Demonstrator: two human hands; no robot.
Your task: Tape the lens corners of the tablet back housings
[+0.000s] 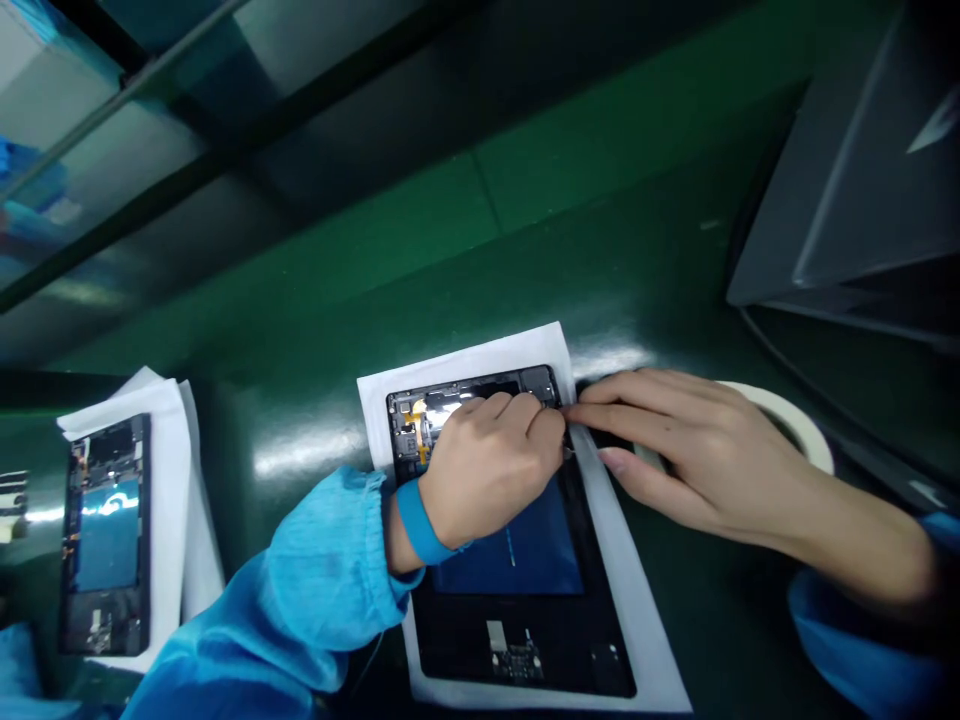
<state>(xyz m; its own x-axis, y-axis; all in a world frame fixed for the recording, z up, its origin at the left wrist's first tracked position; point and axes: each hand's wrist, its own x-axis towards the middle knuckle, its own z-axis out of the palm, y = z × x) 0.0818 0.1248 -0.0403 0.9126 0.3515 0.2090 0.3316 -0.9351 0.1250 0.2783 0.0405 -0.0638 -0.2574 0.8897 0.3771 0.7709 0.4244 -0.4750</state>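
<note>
An opened tablet [525,560] lies on a white sheet [480,358], its inner parts and a large dark blue panel showing. My left hand [491,465], with a blue band at the wrist, is closed over the tablet's upper right part. Its curled fingers press close to the right edge, and whatever they hold is hidden. From the right comes my right hand [690,445], fingers stretched out and thumb apart. Its fingertips meet the tablet's right edge beside the left hand's fingers. Partly under this hand is a cream-coloured ring like a tape roll [806,430].
At the left, another opened tablet [109,540] lies on white sheets [187,500]. A large grey box-like object [840,200] stands at the right, a cable [787,365] running below it. A metal rail [150,85] crosses the upper left. The green work surface [300,420] is shiny.
</note>
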